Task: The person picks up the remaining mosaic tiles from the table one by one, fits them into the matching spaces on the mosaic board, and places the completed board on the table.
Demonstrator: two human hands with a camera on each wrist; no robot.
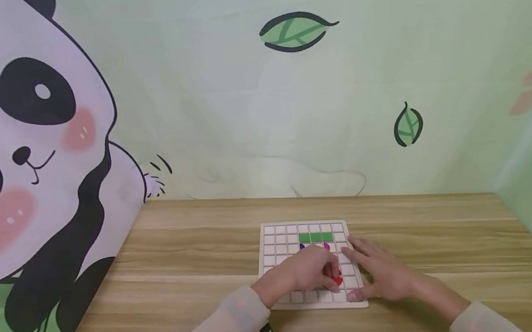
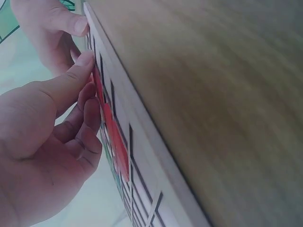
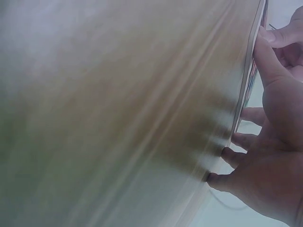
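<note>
A white board [image 1: 319, 306] ruled into a grid of squares lies flat on the table. My left hand [image 1: 308, 268] reaches across it with curled fingers. Its thumb and fingertips pinch at a red tile [image 2: 98, 85], partly hidden by them. Another red piece [image 2: 117, 144] sits in the grid close by. My right hand [image 1: 384, 272] spreads along the board's right side, its thumb on the lower right corner and several fingertips [image 3: 230, 156] at the edge and down on the table. Green tiles [image 1: 315, 237] fill part of an upper row.
Just below the green tiles, a blue piece [image 1: 302, 247] and a magenta piece [image 1: 327, 246] show partly past my left hand. The wood-grain table [image 1: 182, 260] meets a wall [image 1: 215, 110] painted with a panda and leaves behind the board.
</note>
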